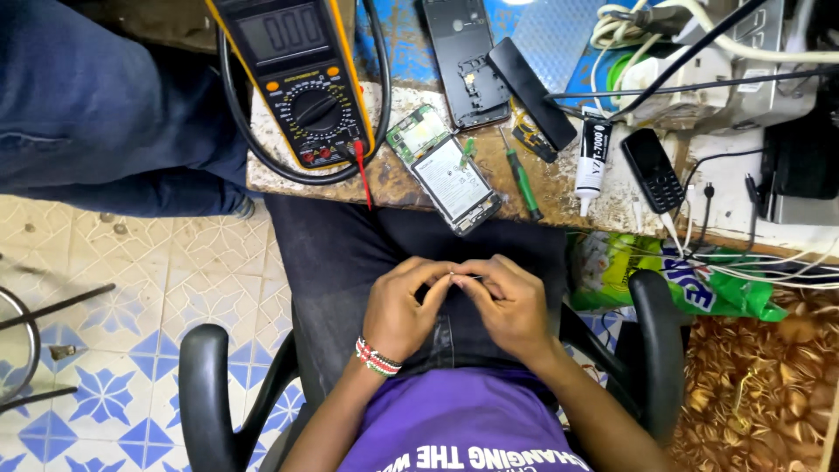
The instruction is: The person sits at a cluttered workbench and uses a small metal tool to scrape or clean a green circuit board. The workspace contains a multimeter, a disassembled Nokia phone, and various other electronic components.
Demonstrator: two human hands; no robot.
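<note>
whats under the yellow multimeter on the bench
The yellow multimeter lies on the worn wooden bench, ringed by its black lead. Whatever sits directly beneath its body is covered.

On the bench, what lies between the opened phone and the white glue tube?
In the head view, a green-handled screwdriver lies on the worn benchtop between the opened phone and the white glue tube, touching neither.
</note>
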